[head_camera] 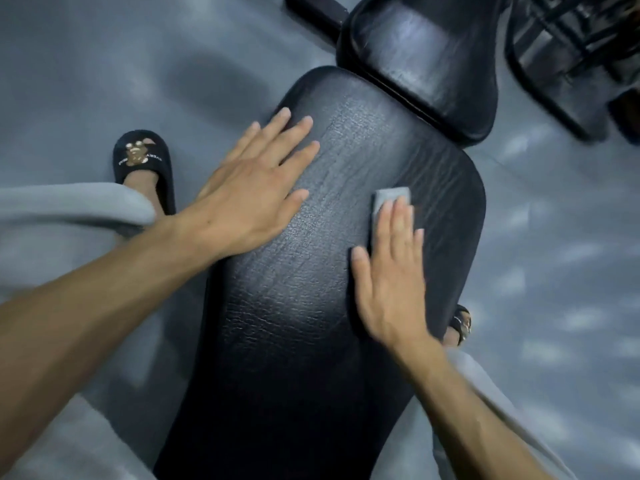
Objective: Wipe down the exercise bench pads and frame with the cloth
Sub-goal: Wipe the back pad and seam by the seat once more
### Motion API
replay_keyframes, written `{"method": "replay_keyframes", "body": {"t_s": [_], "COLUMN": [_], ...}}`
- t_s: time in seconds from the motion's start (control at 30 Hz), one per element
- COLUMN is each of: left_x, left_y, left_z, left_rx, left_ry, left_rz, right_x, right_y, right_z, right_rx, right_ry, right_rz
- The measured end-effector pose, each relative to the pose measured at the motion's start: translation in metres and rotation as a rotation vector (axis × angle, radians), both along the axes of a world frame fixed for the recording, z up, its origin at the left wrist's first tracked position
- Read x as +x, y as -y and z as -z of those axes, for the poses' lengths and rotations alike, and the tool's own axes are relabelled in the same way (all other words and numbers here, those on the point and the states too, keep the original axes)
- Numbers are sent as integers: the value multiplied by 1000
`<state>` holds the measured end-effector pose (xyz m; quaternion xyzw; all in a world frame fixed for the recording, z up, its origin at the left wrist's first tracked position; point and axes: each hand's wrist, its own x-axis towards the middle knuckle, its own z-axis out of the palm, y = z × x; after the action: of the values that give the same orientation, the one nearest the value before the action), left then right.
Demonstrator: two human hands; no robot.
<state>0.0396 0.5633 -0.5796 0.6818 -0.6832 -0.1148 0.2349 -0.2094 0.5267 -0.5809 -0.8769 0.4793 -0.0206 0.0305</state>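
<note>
On bench pad (pixel 311 289): L hand (pixel 249 199) flat, fingers spread; R hand (pixel 391 271) flat, pressing cloth (pixel 389 199).

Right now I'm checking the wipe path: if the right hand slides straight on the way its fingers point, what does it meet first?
More of the long pad, then that pad's far edge; the right hand is pressing the cloth. The smaller pad lies beyond, probably higher; depth is unclear.

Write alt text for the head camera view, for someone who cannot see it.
A person's right hand presses a small grey cloth flat on a long black bench pad, while the left hand rests open on the pad's left side. A second black pad sits beyond it, and a slippered foot stands on the grey floor.
</note>
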Motion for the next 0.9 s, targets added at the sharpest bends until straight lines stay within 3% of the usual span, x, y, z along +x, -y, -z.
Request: {"method": "replay_keyframes", "body": {"t_s": [0.1, 0.17, 0.3, 0.37, 0.43, 0.5, 0.57, 0.7, 0.77, 0.9], "left_x": [-11, -19, -31, -37, -42, -44, -44, -43, -44, -46], "left_y": [6, 8, 10, 12, 13, 12, 12, 14, 13, 14], "left_z": [3, 6, 11, 15, 19, 23, 23, 23, 23, 22], "left_rx": [-30, -38, -24, -24, -44, -71, -97, -125, -136, -153], "left_ry": [60, 99, 211, 278, 357, 412, 419, 403, 402, 392], "left_rz": [50, 74, 102, 83, 56, 31, 31, 33, 16, 5], "right_x": [-7, -26, -57, -53, -45, -51, -76, -113, -103, -96], "right_y": [-75, -56, 32, 23, -27, -74, -59, 8, -8, -116], "right_z": [12, 10, -5, -2, 10, 15, 15, 5, 11, 31], "right_rx": [51, -14, -27, -3, 31, 65, -15, -12, 15, 67], "right_ry": [-111, -161, -50, 3, -6, -84, -139, -37, 51, 15], "right_rz": [-428, -526, 37, 191, 28, -275, -393, 94, 248, 1]}}
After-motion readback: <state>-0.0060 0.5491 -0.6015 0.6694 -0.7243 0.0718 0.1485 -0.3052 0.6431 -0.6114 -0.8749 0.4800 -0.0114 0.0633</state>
